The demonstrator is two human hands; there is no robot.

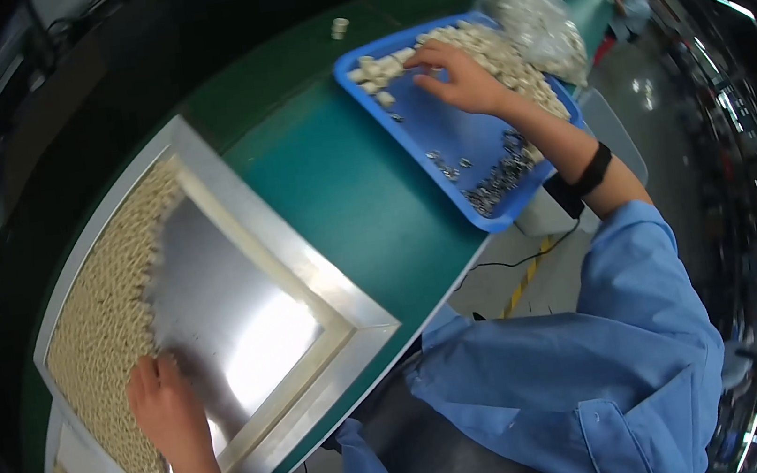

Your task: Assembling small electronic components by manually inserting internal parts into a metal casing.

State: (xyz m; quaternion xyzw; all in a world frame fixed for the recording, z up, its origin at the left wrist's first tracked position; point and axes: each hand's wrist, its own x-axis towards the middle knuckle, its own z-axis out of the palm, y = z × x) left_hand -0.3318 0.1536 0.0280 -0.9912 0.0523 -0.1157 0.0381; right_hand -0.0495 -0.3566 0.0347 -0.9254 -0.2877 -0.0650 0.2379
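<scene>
My left hand is over a metal-framed tray, at the edge of the closely set small cream parts. Its fingers are bent and held together; whatever is between the fingertips is too small to make out. Over a blue plastic tray, my right hand reaches toward its far side. The thumb and forefinger stand apart, with the fingertips beside loose cream plastic pieces. More cream pieces are heaped behind that hand. Small shiny metal parts lie in the tray's near corner.
Both trays rest on a green-topped bench. A clear plastic bag of pale pieces stands beyond the blue tray. Two stray cream pieces lie at the far side, one of them a small cylinder. Another framed tray sits at lower left.
</scene>
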